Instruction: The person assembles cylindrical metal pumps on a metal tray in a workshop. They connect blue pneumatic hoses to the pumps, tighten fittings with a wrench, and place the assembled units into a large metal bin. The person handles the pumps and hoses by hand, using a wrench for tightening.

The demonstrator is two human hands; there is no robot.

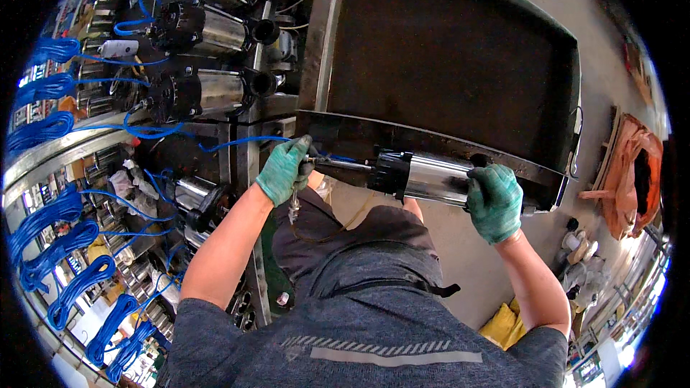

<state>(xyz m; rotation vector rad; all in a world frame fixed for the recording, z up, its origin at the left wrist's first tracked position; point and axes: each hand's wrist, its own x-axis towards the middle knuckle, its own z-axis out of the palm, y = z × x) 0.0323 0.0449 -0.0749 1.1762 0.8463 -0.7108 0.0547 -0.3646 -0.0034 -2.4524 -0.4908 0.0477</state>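
Note:
A pump (438, 178) with a shiny steel barrel and black ends lies crosswise in front of me, beside the near wall of a dark metal tank. My right hand (494, 202), in a green glove, is closed over its right end. My left hand (286, 169), also green-gloved, is closed round a slim tool with a metal shaft (348, 164) that points at the pump's black left end. Below this hand hangs a metal hose coupling (293, 210) with a thin brownish hose. A blue cable (241, 141) passes by the left hand; the tool's grip is hidden.
The tank's steel rim (431, 134) runs just beyond the pump. Several similar pumps (219, 93) lie on a rack to the left, with blue cable coils (47, 219) farther left. An orange sack (629, 176) stands at right, and a yellow bag (505, 325) lies below.

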